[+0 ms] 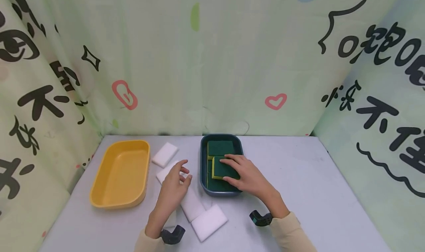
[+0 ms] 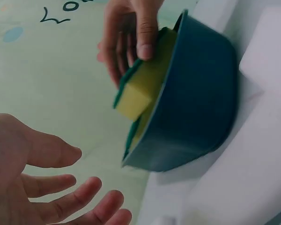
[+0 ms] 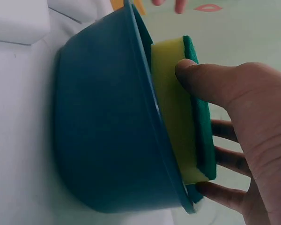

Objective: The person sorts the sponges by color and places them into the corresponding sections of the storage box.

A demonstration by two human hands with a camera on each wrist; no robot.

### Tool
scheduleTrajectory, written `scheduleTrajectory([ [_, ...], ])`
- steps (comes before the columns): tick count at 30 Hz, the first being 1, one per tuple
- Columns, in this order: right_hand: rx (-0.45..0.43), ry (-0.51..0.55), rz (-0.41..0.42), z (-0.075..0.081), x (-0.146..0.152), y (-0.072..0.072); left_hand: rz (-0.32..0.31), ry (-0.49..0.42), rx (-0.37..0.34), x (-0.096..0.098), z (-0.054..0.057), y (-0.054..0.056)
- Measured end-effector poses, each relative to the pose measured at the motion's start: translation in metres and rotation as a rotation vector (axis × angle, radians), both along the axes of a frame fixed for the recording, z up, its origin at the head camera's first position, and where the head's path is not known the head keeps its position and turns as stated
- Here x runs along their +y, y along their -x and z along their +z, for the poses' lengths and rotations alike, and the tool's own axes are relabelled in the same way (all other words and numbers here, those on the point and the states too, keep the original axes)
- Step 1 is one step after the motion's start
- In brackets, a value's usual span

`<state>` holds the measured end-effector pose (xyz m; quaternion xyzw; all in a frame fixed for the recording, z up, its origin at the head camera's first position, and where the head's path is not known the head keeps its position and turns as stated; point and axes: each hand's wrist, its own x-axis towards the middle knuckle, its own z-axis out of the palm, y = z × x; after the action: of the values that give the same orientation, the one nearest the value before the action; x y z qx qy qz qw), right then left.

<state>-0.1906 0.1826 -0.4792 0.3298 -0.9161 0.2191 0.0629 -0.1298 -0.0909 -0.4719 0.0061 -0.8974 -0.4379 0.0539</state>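
My right hand [image 1: 250,176] holds a green-and-yellow scouring sponge [image 1: 222,167] at the top of a dark blue basin [image 1: 221,193]. In the right wrist view, the thumb presses the yellow side of that sponge [image 3: 171,108], and the other fingers reach across its green face. Beneath and behind it, more such sponges lie in the basin, one of them a rear sponge [image 1: 220,147]. My left hand [image 1: 173,189] hovers left of the basin above white blocks, fingers loosely bent and apart; nothing lies between them in the left wrist view.
Several white sponge-like blocks [image 1: 210,222] lie scattered between the two basins, and another white block [image 1: 165,154] sits farther back. A yellow basin [image 1: 121,174] stands at the left with nothing in it. Printed curtains [image 1: 199,71] surround the white table [image 1: 292,171].
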Motion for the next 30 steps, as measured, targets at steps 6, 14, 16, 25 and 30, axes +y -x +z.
scheduleTrajectory([
  [6, 0.03, -0.063, 0.019, -0.006, -0.01, 0.002, 0.062, 0.136, 0.077, -0.021, 0.022, -0.004],
  [14, 0.023, -0.11, 0.031, -0.009, -0.017, 0.003, 0.146, 0.224, 0.107, -0.058, 0.038, -0.009],
  [16, 0.009, -0.118, 0.025, -0.009, -0.018, 0.003, 0.153, 0.228, 0.091, -0.068, 0.04, -0.01],
  [25, -0.021, -0.124, -0.012, -0.009, -0.018, -0.003, 0.174, 0.237, 0.065, -0.107, 0.039, -0.012],
  [30, 0.025, -0.114, -0.019, -0.006, -0.02, -0.009, 0.238, 0.21, -0.009, -0.123, 0.037, -0.013],
])
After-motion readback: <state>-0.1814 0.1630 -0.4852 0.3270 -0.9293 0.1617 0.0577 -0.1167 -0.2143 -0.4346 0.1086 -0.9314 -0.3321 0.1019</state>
